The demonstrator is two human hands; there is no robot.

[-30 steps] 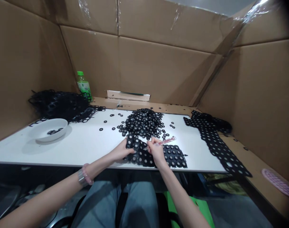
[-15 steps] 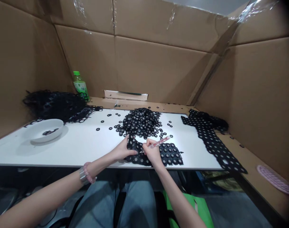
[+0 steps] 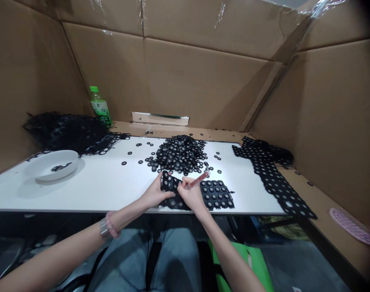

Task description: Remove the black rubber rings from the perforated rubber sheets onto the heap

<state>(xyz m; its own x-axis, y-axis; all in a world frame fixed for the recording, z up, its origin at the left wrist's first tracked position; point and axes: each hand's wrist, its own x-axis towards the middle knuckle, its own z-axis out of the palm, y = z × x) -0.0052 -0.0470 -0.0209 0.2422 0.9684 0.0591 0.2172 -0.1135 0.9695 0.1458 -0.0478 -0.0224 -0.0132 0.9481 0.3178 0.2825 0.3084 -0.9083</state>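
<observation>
My left hand (image 3: 156, 192) grips the left end of a black rubber sheet (image 3: 217, 194) moulded with rows of round discs, its edge lifted off the table. My right hand (image 3: 191, 194) is closed around a slim, reddish, clear pen-like tool (image 3: 198, 180), whose tip is hidden at the sheet beside my left thumb. The right part of the sheet lies flat by the table's front edge. Just beyond my hands is a heap of small black rings (image 3: 181, 154), with several loose ones scattered around it.
A white bowl (image 3: 72, 162) with a few dark pieces stands on the left of the white table (image 3: 112, 190). Behind it are a tangle of black scrap (image 3: 66, 132) and a green-capped bottle (image 3: 100, 107). More perforated black sheet (image 3: 272, 182) lies right. Cardboard walls (image 3: 203, 81) enclose the table.
The right hand has shifted slightly left along the sheet, and the tool's upper end has moved left with it. The left hand keeps its hold. The whole view has tilted a little.
</observation>
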